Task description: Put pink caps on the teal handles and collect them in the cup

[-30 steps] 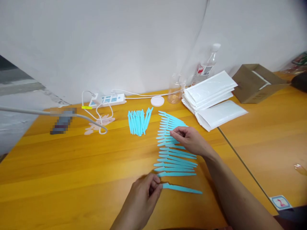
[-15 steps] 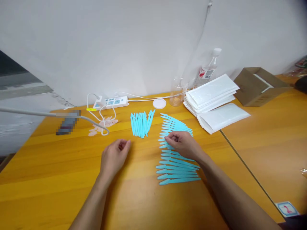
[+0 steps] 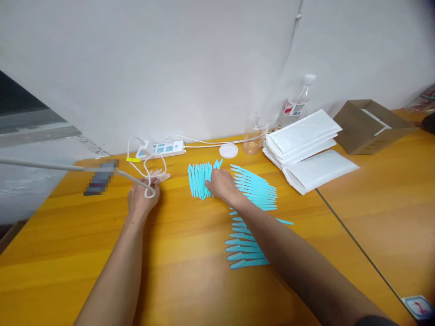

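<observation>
My left hand point(image 3: 142, 197) reaches forward to a small heap of pale pink plastic pieces point(image 3: 160, 174) by a loop of white cable point(image 3: 148, 181). Its fingers are bunched on the pieces. My right hand point(image 3: 219, 183) lies on the right side of a bundle of light blue plastic sticks point(image 3: 197, 180), fingers curled down onto them. My right forearm crosses a long row of light blue knife-shaped pieces point(image 3: 255, 189) laid side by side. The near end of that row point(image 3: 243, 250) shows left of the arm.
At the back stand a white power strip point(image 3: 163, 148), a white lid point(image 3: 229, 151), a clear cup point(image 3: 253, 134) and a water bottle point(image 3: 296, 105). White pouches point(image 3: 306, 145) are stacked at right beside a cardboard box point(image 3: 369, 124). A table seam point(image 3: 353, 246) runs along the right.
My left hand moved forward and left from the middle of the table to the pink pieces. My right hand left the row of blue knife shapes and went left onto the bundle of blue sticks.
</observation>
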`<state>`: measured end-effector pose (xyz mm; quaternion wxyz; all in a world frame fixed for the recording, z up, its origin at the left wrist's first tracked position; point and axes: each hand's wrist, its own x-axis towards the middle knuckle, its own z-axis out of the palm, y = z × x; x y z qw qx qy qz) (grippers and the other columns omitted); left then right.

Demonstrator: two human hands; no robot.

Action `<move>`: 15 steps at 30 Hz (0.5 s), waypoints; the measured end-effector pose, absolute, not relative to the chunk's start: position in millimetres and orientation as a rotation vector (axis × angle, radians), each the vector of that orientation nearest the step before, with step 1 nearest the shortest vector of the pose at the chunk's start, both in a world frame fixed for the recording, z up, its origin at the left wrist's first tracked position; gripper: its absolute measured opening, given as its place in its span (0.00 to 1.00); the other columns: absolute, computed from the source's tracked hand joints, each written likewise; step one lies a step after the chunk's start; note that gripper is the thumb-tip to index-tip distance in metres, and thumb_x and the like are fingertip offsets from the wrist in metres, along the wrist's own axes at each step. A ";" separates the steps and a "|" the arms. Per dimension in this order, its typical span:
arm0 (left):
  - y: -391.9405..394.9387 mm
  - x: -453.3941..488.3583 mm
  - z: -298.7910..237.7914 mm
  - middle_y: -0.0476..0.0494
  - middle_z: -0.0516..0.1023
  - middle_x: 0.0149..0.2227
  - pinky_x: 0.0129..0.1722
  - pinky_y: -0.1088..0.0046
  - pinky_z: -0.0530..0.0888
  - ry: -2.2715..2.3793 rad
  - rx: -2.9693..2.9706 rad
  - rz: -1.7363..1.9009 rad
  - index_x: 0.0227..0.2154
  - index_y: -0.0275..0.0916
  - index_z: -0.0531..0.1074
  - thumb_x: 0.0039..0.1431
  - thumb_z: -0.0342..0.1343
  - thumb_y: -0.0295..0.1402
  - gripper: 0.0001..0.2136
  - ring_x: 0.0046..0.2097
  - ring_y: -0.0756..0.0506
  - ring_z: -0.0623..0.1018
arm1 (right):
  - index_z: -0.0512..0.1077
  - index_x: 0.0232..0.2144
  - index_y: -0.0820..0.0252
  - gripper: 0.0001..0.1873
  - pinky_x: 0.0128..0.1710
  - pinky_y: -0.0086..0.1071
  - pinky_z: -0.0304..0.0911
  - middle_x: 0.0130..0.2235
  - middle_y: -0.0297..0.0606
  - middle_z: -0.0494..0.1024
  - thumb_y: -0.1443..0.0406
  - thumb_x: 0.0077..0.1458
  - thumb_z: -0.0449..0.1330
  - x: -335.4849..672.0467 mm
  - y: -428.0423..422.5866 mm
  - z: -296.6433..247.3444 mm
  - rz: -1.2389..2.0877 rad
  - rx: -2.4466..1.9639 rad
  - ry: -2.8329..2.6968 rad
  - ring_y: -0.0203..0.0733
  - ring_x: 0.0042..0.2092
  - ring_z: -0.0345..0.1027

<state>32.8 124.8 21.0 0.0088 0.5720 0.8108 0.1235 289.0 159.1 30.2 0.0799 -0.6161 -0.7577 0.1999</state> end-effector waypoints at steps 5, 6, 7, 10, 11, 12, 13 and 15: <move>134.3 19.9 17.1 0.36 0.78 0.50 0.44 0.58 0.72 2.455 1.898 0.297 0.45 0.46 0.80 0.58 0.53 0.42 0.16 0.48 0.32 0.77 | 0.76 0.44 0.71 0.16 0.45 0.37 0.65 0.43 0.59 0.80 0.66 0.57 0.56 288.6 162.7 32.4 0.637 -1.881 -2.256 0.55 0.47 0.75; 135.8 20.6 16.7 0.36 0.79 0.50 0.43 0.58 0.72 2.448 1.911 0.284 0.43 0.46 0.80 0.58 0.53 0.42 0.16 0.48 0.31 0.78 | 0.76 0.44 0.71 0.16 0.45 0.37 0.65 0.43 0.59 0.80 0.66 0.56 0.56 288.4 163.2 33.2 0.639 -1.879 -2.253 0.54 0.47 0.75; 136.5 21.4 16.4 0.36 0.79 0.49 0.43 0.58 0.72 2.445 1.919 0.274 0.42 0.46 0.81 0.58 0.53 0.42 0.15 0.48 0.31 0.78 | 0.76 0.43 0.71 0.16 0.45 0.36 0.65 0.43 0.59 0.80 0.67 0.56 0.56 288.7 163.3 34.2 0.640 -1.875 -2.251 0.54 0.47 0.75; 135.0 22.7 15.0 0.35 0.80 0.48 0.43 0.57 0.72 2.453 1.929 0.256 0.41 0.45 0.81 0.59 0.52 0.43 0.16 0.46 0.31 0.78 | 0.77 0.41 0.69 0.15 0.43 0.36 0.64 0.42 0.57 0.80 0.68 0.55 0.55 293.5 160.6 38.8 0.654 -1.839 -2.244 0.54 0.46 0.75; 133.6 22.5 14.4 0.34 0.81 0.47 0.43 0.57 0.72 2.459 1.929 0.247 0.41 0.43 0.80 0.60 0.51 0.43 0.16 0.46 0.31 0.78 | 0.77 0.40 0.67 0.14 0.42 0.36 0.64 0.42 0.55 0.81 0.67 0.56 0.54 297.1 158.3 41.2 0.667 -1.816 -2.244 0.53 0.46 0.75; 132.0 22.0 14.0 0.32 0.81 0.46 0.44 0.56 0.72 2.464 1.930 0.237 0.42 0.42 0.80 0.60 0.50 0.43 0.17 0.46 0.31 0.78 | 0.77 0.39 0.65 0.13 0.42 0.35 0.64 0.41 0.52 0.81 0.67 0.56 0.54 301.8 155.2 43.8 0.683 -1.787 -2.245 0.52 0.45 0.75; 130.2 21.2 13.8 0.30 0.81 0.45 0.44 0.55 0.72 2.467 1.932 0.229 0.43 0.41 0.79 0.61 0.50 0.42 0.17 0.45 0.31 0.78 | 0.77 0.37 0.63 0.12 0.40 0.33 0.63 0.40 0.49 0.81 0.66 0.56 0.54 307.8 151.3 46.5 0.698 -1.756 -2.252 0.49 0.44 0.75; 125.9 19.7 14.4 0.29 0.80 0.45 0.45 0.55 0.71 2.458 1.945 0.218 0.49 0.39 0.76 0.61 0.48 0.39 0.18 0.46 0.31 0.78 | 0.75 0.34 0.60 0.10 0.36 0.29 0.62 0.37 0.43 0.82 0.65 0.56 0.54 323.1 141.4 51.2 0.779 -1.667 -2.254 0.44 0.41 0.74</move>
